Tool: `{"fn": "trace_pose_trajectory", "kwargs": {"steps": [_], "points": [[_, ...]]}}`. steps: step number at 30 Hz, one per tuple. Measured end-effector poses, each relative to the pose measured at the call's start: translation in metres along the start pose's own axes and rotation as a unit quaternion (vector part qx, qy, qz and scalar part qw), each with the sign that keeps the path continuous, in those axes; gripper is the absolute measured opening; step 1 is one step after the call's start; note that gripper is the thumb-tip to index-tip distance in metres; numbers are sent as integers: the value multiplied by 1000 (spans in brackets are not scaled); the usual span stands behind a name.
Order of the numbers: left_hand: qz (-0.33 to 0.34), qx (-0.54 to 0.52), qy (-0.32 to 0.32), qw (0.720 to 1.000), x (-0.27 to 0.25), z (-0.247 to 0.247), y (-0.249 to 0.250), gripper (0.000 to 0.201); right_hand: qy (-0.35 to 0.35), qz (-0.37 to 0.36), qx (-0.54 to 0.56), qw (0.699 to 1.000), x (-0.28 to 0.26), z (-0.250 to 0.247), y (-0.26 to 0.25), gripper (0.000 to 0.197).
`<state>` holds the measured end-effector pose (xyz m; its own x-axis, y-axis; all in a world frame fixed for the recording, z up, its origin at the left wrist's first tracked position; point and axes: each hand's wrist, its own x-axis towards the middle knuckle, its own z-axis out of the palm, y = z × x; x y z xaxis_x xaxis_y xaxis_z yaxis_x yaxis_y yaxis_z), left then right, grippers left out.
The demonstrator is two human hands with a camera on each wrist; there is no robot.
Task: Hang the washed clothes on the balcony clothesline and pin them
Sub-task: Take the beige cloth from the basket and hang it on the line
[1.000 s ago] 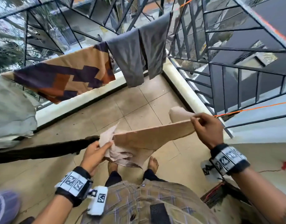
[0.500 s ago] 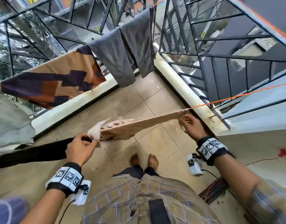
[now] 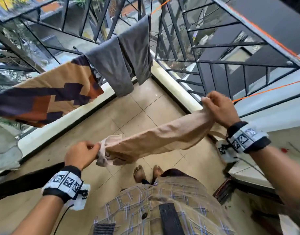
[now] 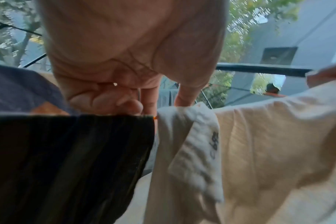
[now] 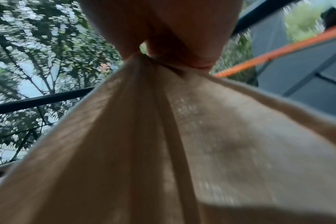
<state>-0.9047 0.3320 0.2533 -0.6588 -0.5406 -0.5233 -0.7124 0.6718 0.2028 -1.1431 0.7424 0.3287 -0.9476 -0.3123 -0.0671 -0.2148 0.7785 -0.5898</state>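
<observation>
The person is standing barefoot on the tiled balcony floor (image 3: pixel 88 126), holding a beige garment (image 3: pixel 162 138) stretched between both hands. The left hand (image 3: pixel 80 154) is pinching the garment's lower bunched end, where a pale inner lining with a printed mark (image 4: pixel 201 145) is showing. The right hand (image 3: pixel 219 108) is clamped on the garment's upper end, fingers curled round gathered cloth. An orange clothesline (image 3: pixel 267 89) is running from beside the right hand toward the black metal railing (image 3: pixel 213 61); whether the garment is resting on it cannot be told. Beyond the garment, a grey garment (image 3: pixel 122 65) and a brown patterned cloth (image 3: pixel 49 97) are hanging along the railing. A black cloth (image 4: pixel 67 159) is hanging just beside the left hand.
</observation>
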Motion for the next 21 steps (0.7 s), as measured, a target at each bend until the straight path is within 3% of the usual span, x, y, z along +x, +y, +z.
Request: {"fn": "trace_pose_trajectory", "kwargs": {"steps": [3, 7, 11, 16, 21], "points": [[-18, -109, -46, 993, 2, -3, 3, 42, -116, 33, -161, 980, 23, -26, -14, 29], [-24, -84, -77, 993, 8, 18, -4, 52, -147, 78, -231, 959, 18, -24, -12, 34], [-34, -51, -74, 995, 5, 29, 1, 47, -81, 107, -237, 962, -3, -15, 15, 15], [-82, -18, -61, 995, 1, 24, 16, 30, -48, 181, -188, 964, -40, -8, 61, 15], [-86, 29, -51, 995, 2, 23, 24, 28, -20, 224, -149, 963, -63, 4, 82, 14]]}}
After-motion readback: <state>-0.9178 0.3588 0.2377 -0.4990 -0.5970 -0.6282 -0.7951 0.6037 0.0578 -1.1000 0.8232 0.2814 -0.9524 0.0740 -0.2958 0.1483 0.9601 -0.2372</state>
